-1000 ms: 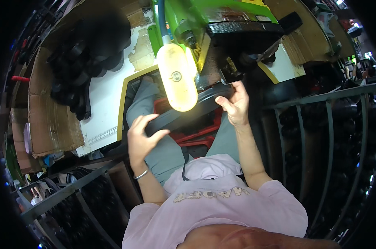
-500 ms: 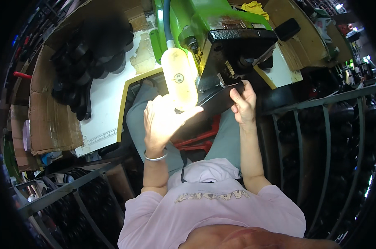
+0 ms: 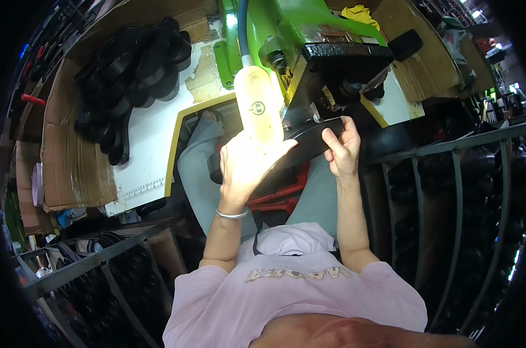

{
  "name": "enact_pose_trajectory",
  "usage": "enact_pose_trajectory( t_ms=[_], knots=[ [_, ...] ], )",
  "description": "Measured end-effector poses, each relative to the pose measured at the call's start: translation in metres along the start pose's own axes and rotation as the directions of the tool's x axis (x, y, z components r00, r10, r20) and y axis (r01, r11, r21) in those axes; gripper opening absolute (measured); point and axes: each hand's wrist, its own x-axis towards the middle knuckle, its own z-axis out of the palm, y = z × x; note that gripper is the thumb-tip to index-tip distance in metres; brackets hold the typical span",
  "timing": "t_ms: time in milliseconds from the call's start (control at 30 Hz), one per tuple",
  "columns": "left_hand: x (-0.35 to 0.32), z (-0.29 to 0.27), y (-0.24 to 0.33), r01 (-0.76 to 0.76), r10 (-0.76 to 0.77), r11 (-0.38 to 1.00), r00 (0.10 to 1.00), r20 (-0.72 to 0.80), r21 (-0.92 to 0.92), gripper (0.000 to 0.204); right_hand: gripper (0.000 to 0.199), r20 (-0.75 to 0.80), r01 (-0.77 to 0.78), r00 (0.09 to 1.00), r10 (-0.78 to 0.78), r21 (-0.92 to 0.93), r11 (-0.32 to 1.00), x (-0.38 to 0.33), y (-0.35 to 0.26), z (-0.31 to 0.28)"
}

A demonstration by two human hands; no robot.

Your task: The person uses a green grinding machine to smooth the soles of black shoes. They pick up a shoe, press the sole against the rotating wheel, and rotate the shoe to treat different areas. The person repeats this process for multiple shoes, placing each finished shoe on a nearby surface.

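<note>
A long black piece with a curved edge, apparently a shoe sole (image 3: 307, 142), lies across both my hands below the black head (image 3: 344, 61) of a green machine (image 3: 280, 23). My left hand (image 3: 245, 168), a metal bangle at its wrist, is closed round the left part, thumb stretched along it. A glowing yellow lamp (image 3: 257, 107) hangs in front and hides some of its fingers. My right hand (image 3: 343, 151) pinches the right end, thumb on the near face. The sole's upper edge meets the machine head; the exact contact is hidden.
Black soles (image 3: 132, 69) are heaped on the white tabletop (image 3: 138, 153) at the left, inside a cardboard wall (image 3: 74, 139). Metal racks (image 3: 457, 174) with dark pieces flank both sides. A yellow cloth (image 3: 361, 16) lies behind the machine.
My left hand has shifted right and slightly up with the sole. The sole's left end now shows beyond that hand, and more of its broad side faces me. My right hand has barely moved.
</note>
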Motion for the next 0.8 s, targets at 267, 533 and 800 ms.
enact_pose_trajectory(
  t_ms=[267,533,800],
  knots=[
    [-0.01,-0.022,-0.024,0.21,-0.204,0.977,0.969,0.136,-0.031,0.032,0.035,0.07,-0.027,0.997,0.029,-0.043,0.999,-0.01,0.011,0.024],
    [-0.043,-0.011,-0.055,0.387,-0.339,0.887,0.916,0.215,-0.252,0.027,0.033,0.166,0.104,0.984,-0.066,-0.234,0.967,-0.014,0.019,0.034],
    [-0.056,0.014,-0.045,0.275,-0.261,0.861,0.961,0.092,-0.428,0.021,0.037,0.221,0.224,0.964,-0.15,-0.363,0.904,-0.012,0.046,0.033]
  ],
)
